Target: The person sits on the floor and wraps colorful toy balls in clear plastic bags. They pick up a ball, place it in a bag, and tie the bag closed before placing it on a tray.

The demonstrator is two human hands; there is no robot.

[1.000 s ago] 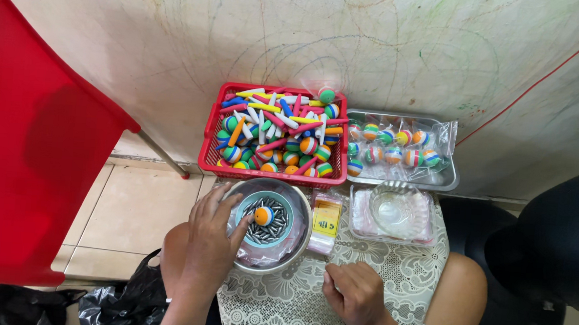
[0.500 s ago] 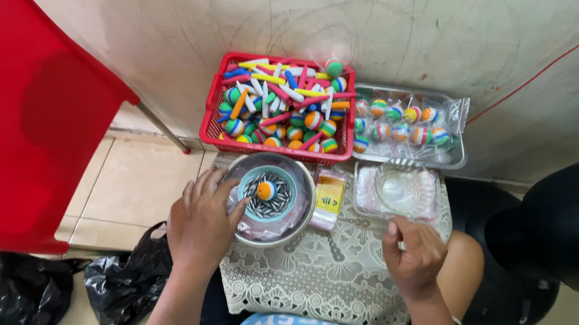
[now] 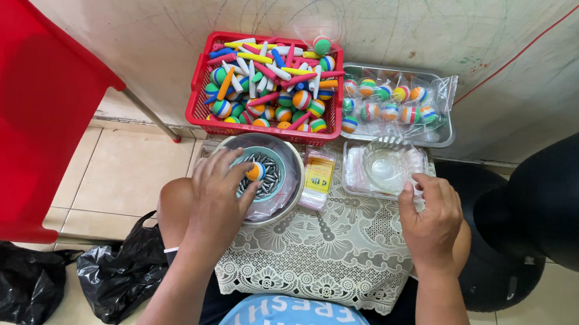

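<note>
1. Striped ball (image 3: 255, 172), orange with coloured bands, sits between the fingertips of the left hand (image 3: 219, 193), just above a teal cup (image 3: 261, 174) full of small dark metal pieces.
2. That teal cup stands inside a round metal bowl (image 3: 290, 157) lined with clear plastic; the bowl rests on a white lace cloth (image 3: 324, 253) spread over the person's lap.
3. Left hand: fingers curled over the bowl's near rim, thumb and forefinger pinching the ball.
4. Right hand (image 3: 431, 220): lying knuckles-up on the cloth, fingers loosely bent, fingertips touching the near edge of a clear plastic tray (image 3: 353, 180). It grips nothing that can be seen.
5. Inside that tray rests a clear glass dish (image 3: 386, 166).
6. Between bowl and tray lies a small yellow packet (image 3: 318, 175) in a clear sleeve.
7. Beyond the bowl, against the wall, stands a red plastic basket (image 3: 195, 108) heaped with striped balls and coloured sticks.
8. Just to its right is a metal tray (image 3: 440, 140) holding striped balls packed in clear bags.
9. A red chair (image 3: 28, 117) fills the left side; black plastic bags (image 3: 119, 273) lie on the tiled floor below it.
</note>
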